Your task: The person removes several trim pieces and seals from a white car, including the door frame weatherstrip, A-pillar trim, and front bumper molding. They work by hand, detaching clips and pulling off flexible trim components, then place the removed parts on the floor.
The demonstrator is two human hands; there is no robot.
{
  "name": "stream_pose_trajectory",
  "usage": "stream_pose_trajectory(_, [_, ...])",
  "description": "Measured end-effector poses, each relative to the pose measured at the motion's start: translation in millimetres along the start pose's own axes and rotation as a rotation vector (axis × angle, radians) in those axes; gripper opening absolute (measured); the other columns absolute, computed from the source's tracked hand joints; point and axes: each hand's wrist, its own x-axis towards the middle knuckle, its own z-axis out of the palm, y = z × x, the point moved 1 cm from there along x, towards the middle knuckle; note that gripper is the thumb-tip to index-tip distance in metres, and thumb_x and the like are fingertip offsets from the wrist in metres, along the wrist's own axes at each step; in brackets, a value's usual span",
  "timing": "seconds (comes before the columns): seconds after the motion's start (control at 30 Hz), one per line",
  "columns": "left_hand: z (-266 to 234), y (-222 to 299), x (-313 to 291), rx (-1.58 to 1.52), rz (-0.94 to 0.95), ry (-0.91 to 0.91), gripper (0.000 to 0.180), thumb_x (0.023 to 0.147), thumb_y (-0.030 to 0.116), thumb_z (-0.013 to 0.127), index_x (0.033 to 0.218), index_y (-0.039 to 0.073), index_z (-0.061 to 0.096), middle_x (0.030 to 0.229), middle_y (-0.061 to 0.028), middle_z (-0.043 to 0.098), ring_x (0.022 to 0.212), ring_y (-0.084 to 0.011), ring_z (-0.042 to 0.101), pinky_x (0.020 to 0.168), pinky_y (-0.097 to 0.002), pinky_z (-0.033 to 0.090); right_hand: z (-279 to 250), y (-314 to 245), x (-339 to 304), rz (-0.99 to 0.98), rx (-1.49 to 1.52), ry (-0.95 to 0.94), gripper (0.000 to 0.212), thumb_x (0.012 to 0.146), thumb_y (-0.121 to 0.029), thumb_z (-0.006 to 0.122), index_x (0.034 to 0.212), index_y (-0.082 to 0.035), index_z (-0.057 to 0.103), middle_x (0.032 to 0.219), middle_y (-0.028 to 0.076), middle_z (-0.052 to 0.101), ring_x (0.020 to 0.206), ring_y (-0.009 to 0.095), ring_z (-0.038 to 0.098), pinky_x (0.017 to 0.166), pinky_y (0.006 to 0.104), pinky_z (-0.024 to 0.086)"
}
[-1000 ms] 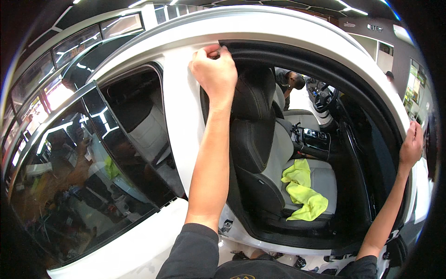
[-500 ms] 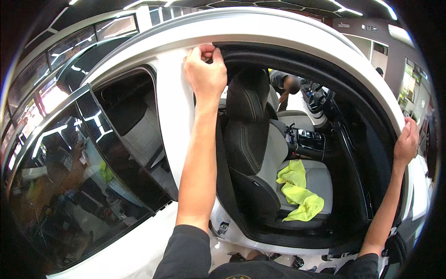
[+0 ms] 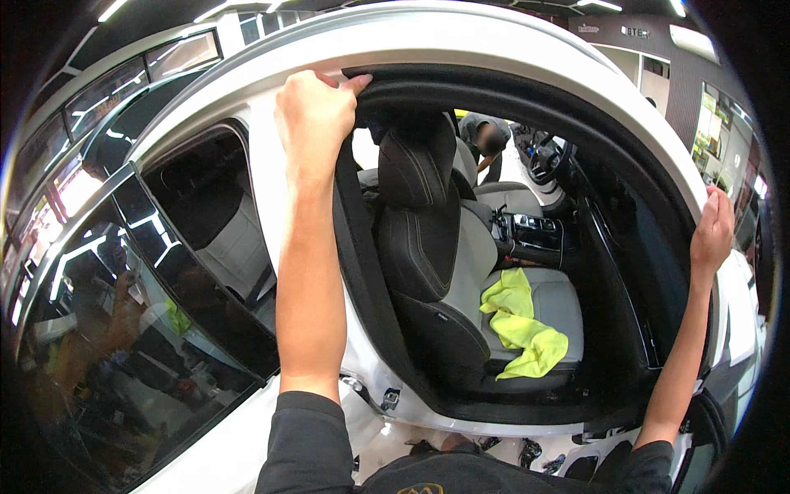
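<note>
A white car stands before me with its front door opening framed by a black rubber door seal. My left hand is at the upper rear corner of that opening, over the white door pillar. Its fingers are curled, and one digit reaches onto the seal's end. At the front side of the frame, my right hand has its fingers pressed together against the white front pillar. Whatever either hand pinches is too thin or hidden to make out. Both arms are spread wide.
Inside is a black and grey front seat with a yellow-green cloth on it. A steering wheel and another person show beyond. The rear door stands open at left.
My left hand has shifted left over the pillar, and its wrist has turned. The right hand keeps its place on the front pillar. The whole view has moved slightly.
</note>
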Motion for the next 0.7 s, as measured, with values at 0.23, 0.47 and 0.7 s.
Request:
stream_pose_trajectory(0.23, [-2.9,6.5,5.0,0.259,0.179,-0.043,0.045,0.085,0.044,0.073,0.081,0.0,0.076,0.072,-0.019,0.071,0.076,-0.0308,0.073,0.078,-0.0406,0.057,5.9,14.0,-1.1,-0.045,-0.012,-0.004,0.033,0.104,-0.028,0.041,0.11,-0.007,0.066,0.106,0.011,0.066,0.098,0.028,0.065,0.087,0.0358,0.047])
stream_pose_trajectory(0.47, [13.5,-15.0,11.0,0.091,0.264,0.022,0.045,0.083,0.042,0.076,0.074,-0.002,0.068,0.07,-0.0172,0.068,0.067,-0.0346,0.067,0.067,-0.0401,0.051,16.6,31.5,-4.2,-0.067,0.008,0.002,0.036,0.106,-0.028,0.038,0.114,-0.007,0.066,0.108,0.01,0.067,0.101,0.026,0.064,0.09,0.0332,0.047])
stream_pose_trajectory(0.7, [25.2,-20.0,7.4,0.115,0.315,0.123,0.039,0.086,0.034,0.074,0.075,-0.002,0.064,0.076,-0.0192,0.066,0.075,-0.0353,0.065,0.072,-0.0415,0.048,21.9,37.2,-8.3,0.024,-0.03,-0.119,0.035,0.106,-0.029,0.04,0.117,-0.008,0.066,0.112,0.007,0.068,0.102,0.02,0.066,0.094,0.0312,0.047])
